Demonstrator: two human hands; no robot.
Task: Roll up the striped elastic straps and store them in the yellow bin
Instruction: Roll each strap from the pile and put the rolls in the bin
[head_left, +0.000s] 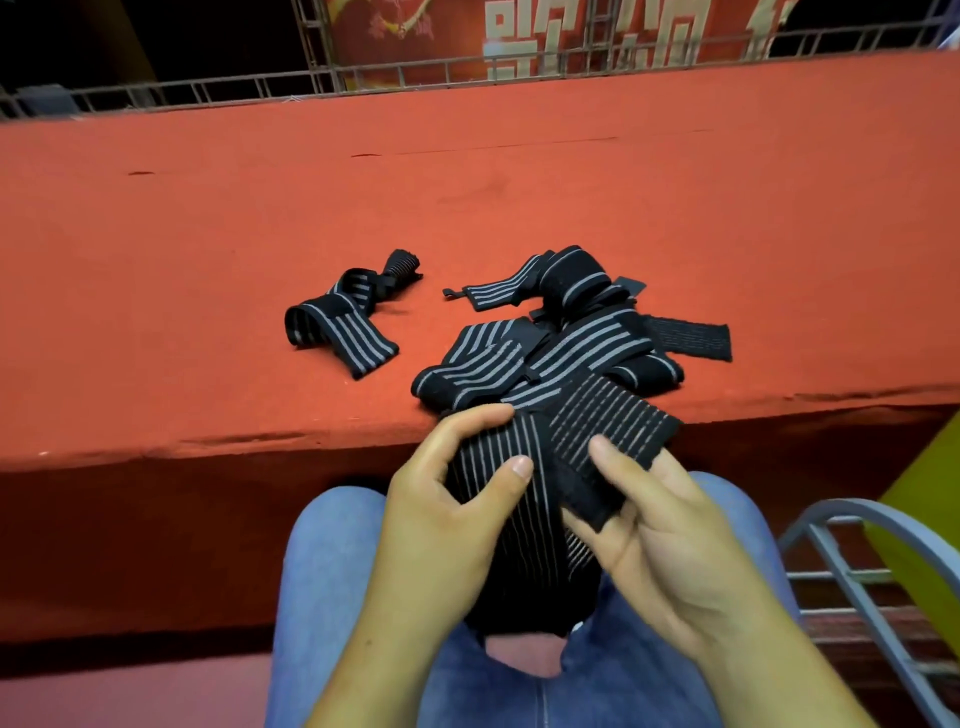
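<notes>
Over my lap, left hand (457, 499) grips the strap (519, 571), right hand (670, 540) pinches its free end; I should keep tension and edges aligned while rolling. More straps (545, 353) lie on the red table (208, 260).

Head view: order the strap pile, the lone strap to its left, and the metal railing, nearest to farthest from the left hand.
1. Strap pile, just beyond the left hand.
2. Lone strap, farther left on the table.
3. Metal railing, far behind the table.
</notes>
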